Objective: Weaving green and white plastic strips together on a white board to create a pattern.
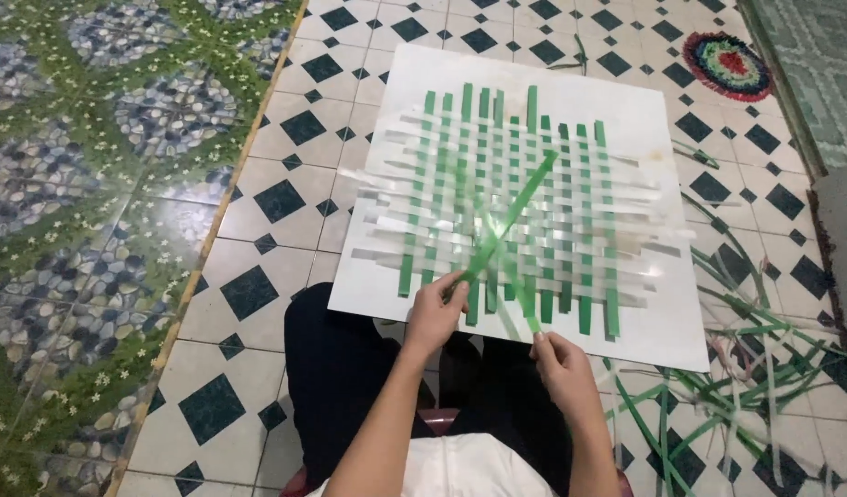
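A white board (644, 120) lies on the tiled floor with a woven mat (511, 207) of green and white strips on it. My left hand (435, 311) pinches the near end of a long green strip (516, 216) that slants up and to the right over the weave. My right hand (559, 357) holds the near end of a second, blurred green strip (514, 293) at the mat's front edge. Both hands sit just in front of the board's near edge, above my dark-trousered knees.
A heap of loose green and white strips (746, 387) lies on the floor at the right. A round multicoloured rug (725, 63) sits at the far right. A pebble-patterned floor area (83, 212) borders the left side, and a grey mat edge (842, 239) the right.
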